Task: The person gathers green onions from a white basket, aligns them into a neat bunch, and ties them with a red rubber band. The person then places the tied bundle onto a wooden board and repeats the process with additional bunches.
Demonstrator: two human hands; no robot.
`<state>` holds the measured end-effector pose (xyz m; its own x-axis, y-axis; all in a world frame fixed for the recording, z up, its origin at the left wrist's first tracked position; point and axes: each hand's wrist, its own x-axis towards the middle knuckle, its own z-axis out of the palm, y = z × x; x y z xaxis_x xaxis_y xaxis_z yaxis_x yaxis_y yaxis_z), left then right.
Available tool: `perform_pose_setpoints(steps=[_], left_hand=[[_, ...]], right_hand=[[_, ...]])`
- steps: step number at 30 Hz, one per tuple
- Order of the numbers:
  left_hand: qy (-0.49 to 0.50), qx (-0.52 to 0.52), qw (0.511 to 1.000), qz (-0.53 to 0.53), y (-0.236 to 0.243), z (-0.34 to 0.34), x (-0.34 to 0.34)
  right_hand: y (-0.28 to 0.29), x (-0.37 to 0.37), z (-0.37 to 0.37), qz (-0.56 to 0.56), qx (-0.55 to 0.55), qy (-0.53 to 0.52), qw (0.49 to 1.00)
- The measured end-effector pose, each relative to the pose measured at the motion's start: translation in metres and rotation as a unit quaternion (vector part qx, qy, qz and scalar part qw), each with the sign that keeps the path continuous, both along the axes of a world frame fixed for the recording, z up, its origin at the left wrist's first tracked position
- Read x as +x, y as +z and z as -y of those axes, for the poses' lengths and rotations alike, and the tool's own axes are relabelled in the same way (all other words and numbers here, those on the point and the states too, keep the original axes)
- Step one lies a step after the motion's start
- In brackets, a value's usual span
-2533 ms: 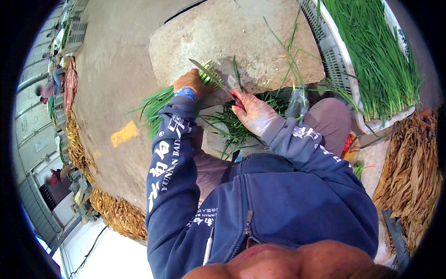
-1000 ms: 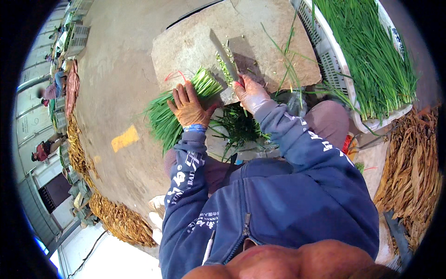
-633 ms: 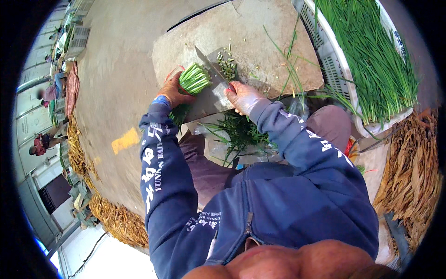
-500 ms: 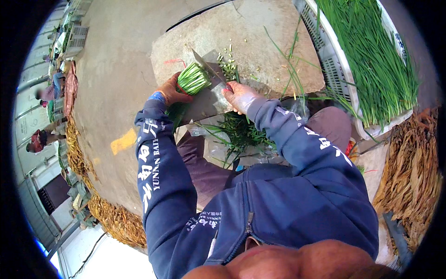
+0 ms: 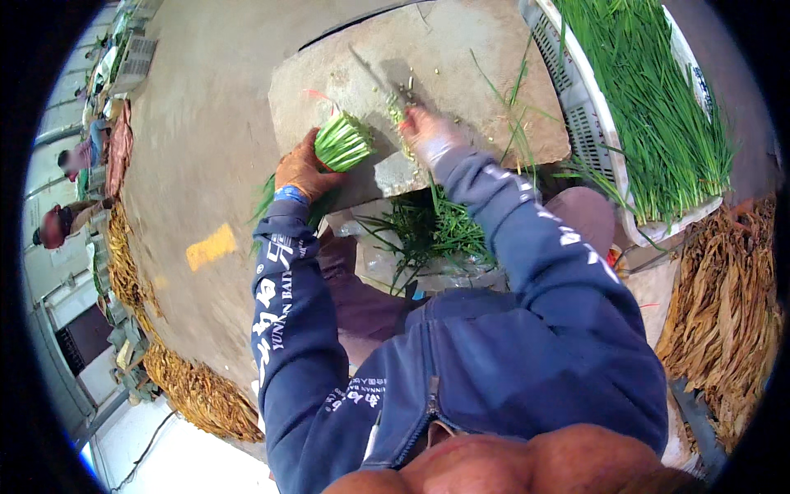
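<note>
My left hand [image 5: 303,171] is wrapped round a tied bunch of garlic chives [image 5: 344,142], its pale cut ends pointing right over the near left part of a pale, worn slab [image 5: 469,74]. Leaves of the bunch hang beside my left wrist. My right hand [image 5: 428,132] grips a knife [image 5: 372,69] by its reddish handle. The blade, smeared by motion, points away and to the left across the slab, apart from the bunch. Small trimmed stem ends [image 5: 395,109] lie beside the knife and my right fingers.
A white plastic crate [image 5: 613,165] full of long chives [image 5: 650,107] stands at the right. Loose green leaves [image 5: 440,230] lie below the slab's near edge. Dried brown leaves [image 5: 724,305] are heaped at the lower right. Other people [image 5: 56,226] are at the far left.
The knife has moved away from the bunch's cut ends, outward over the slab among the trimmed bits. My left hand still holds the bunch in nearly the same place.
</note>
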<state>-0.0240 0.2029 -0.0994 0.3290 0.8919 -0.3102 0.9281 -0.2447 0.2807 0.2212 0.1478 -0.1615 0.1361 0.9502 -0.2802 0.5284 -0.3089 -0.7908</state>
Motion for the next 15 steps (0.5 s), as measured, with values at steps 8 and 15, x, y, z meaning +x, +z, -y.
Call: perform_pose_setpoints(steps=[8, 15], left_hand=[[0.149, -0.051, 0.883, 0.442, 0.066, 0.048, -0.07], [0.056, -0.084, 0.752, 0.652, 0.126, 0.102, -0.107]], right_hand=[[0.006, 0.085, -0.023, 0.183, 0.073, 0.185, 0.963], [0.082, 0.086, 0.043, 0.198, -0.149, 0.363, 0.898]])
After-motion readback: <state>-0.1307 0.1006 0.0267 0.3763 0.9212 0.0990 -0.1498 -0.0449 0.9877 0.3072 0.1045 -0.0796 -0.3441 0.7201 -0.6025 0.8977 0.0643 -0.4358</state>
